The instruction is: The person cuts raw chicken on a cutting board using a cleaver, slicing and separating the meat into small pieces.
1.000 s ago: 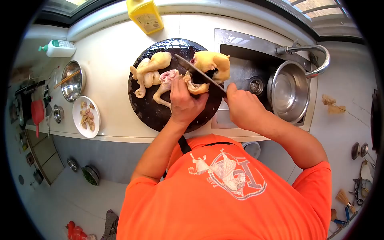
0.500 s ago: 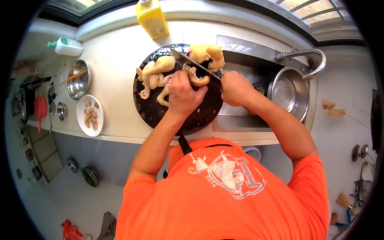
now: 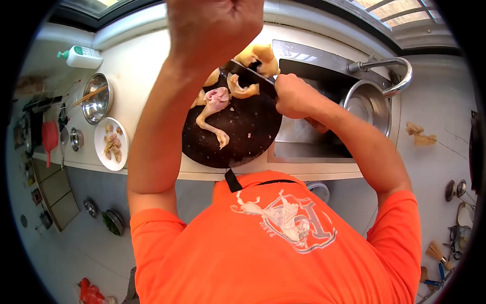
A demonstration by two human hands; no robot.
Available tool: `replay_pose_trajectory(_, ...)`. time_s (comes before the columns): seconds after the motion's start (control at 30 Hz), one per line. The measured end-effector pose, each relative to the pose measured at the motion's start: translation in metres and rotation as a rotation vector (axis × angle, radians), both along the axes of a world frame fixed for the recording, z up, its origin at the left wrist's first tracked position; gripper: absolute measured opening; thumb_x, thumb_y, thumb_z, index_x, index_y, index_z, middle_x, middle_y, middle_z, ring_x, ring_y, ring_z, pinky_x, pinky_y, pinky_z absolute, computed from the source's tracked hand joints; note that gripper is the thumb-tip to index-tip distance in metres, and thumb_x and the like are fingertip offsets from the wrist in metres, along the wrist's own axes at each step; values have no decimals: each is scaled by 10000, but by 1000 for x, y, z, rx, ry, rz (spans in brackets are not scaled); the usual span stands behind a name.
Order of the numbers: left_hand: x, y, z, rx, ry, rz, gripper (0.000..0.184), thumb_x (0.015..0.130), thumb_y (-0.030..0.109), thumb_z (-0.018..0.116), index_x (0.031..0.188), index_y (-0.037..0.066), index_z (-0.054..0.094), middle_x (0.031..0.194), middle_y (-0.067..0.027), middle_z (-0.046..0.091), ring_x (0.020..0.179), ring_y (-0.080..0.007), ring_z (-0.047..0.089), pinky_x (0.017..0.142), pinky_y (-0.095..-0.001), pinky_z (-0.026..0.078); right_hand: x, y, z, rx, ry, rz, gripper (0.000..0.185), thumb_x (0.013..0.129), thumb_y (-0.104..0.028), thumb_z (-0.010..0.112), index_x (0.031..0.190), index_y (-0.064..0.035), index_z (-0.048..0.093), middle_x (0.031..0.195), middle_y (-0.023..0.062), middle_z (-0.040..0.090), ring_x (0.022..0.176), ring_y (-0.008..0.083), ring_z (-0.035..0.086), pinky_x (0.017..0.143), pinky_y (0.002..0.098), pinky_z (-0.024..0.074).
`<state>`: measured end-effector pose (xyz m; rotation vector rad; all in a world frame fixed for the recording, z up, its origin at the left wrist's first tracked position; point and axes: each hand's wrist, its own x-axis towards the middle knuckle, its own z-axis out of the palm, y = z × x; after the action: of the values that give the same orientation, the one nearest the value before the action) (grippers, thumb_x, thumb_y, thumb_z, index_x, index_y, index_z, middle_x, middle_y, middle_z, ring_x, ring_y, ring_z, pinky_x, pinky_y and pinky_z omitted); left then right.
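Note:
My left hand (image 3: 216, 31) is raised close to the camera at the top edge, curled into a fist; no object shows in it. My right hand (image 3: 295, 99) grips the handle of a cleaver (image 3: 252, 72). Its blade lies slantwise over the round dark cutting board (image 3: 238, 137), between a large yellow-skinned chicken piece (image 3: 263, 57) and a curved chicken piece (image 3: 242, 89). Nearer to me on the board lies a chicken leg (image 3: 215, 103) with its foot pointing toward me. More chicken is partly hidden behind my left forearm.
A steel sink (image 3: 298, 147) with a metal pot (image 3: 369, 114) under the faucet (image 3: 405, 81) is on the right. To the left are a white plate (image 3: 117, 161) of small pieces, a steel bowl (image 3: 98, 109) with chopsticks and a white-green bottle (image 3: 83, 57).
My left hand has let go of the chicken leg and risen high toward the camera as a fist. The leg now lies loose on the board. The cleaver stays nearly in place.

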<state>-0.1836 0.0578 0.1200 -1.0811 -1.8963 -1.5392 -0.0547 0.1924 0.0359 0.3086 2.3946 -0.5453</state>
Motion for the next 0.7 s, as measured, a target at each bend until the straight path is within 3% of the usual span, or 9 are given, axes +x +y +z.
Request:
replay_pose_trajectory(0.03, -6, 0, -23, -117, -18, 68, 419, 1004, 175, 690, 633, 19, 571, 535, 33, 486, 509, -33, 422, 471, -262, 337, 0, 1, -2, -5, 9, 5, 204, 816, -31, 634, 931, 127, 696, 962, 343, 698, 947, 487, 701, 814, 498, 579)
replay_pose_trajectory(0.07, -13, 6, -42, -133, -34, 3, 332, 921, 176, 717, 647, 53, 575, 528, -96, 531, 411, -238, 479, 426, -350, 379, 0, 1, -3, -11, 21, 11, 202, 816, -31, 635, 929, 124, 697, 960, 343, 699, 946, 486, 702, 814, 498, 579)
replay_pose_trajectory(0.17, -13, 8, -128, -502, -58, 10, 357, 953, 169, 618, 629, 22, 583, 629, -210, 615, 600, -416, 636, 611, -515, 517, 5, -5, -1, -3, -22, 75, 241, 795, -47, 648, 991, 82, 704, 1036, 314, 710, 1017, 467, 698, 861, 505, 580)
replay_pose_trajectory(0.23, -5, 6, -123, -448, -70, -75, 379, 968, 146, 639, 638, -18, 550, 593, -228, 549, 523, -392, 570, 559, -464, 462, 3, 0, -3, 45, 10, 87, 252, 783, -59, 659, 998, 61, 708, 1072, 297, 717, 1049, 457, 696, 882, 514, 579)
replay_pose_trajectory(0.3, -16, 14, -95, -325, 16, -72, 435, 1005, 155, 634, 600, 23, 545, 503, -121, 505, 427, -196, 481, 466, -375, 409, -1, 3, 2, -26, -60, 16, 250, 784, -59, 661, 999, 61, 705, 1070, 290, 718, 1037, 453, 699, 876, 517, 579)
replay_pose_trajectory(0.37, -13, 18, -55, -102, -48, -66, 385, 934, 123, 644, 575, 15, 559, 518, -145, 557, 427, -303, 554, 465, -386, 448, 4, 4, -5, -1, 4, 15, 222, 778, -52, 662, 960, 66, 706, 1052, 286, 722, 1020, 451, 701, 866, 513, 583)
replay_pose_trajectory(0.5, -7, 9, -160, -384, 103, 110, 411, 989, 137, 629, 614, 11, 515, 554, -150, 549, 472, -273, 553, 499, -417, 449, 8, -2, -11, -23, -34, 36, 232, 775, -63, 663, 956, 75, 707, 1033, 301, 714, 1010, 466, 692, 869, 513, 578)
replay_pose_trajectory(0.6, -3, 7, -147, -372, -91, -8, 417, 976, 153, 625, 610, 6, 490, 579, -216, 543, 527, -394, 558, 557, -481, 457, 18, 5, -40, 10, 44, 77, 232, 779, -82, 668, 936, 84, 710, 989, 327, 699, 961, 497, 682, 847, 507, 573)
replay_pose_trajectory(0.7, -11, 13, -76, -172, 13, -35, 421, 994, 110, 648, 612, 13, 500, 497, -88, 463, 425, -150, 458, 440, -355, 370, 21, 1, -33, 31, -18, 87, 264, 758, -98, 685, 982, 32, 737, 1043, 290, 717, 1017, 451, 699, 891, 501, 581)
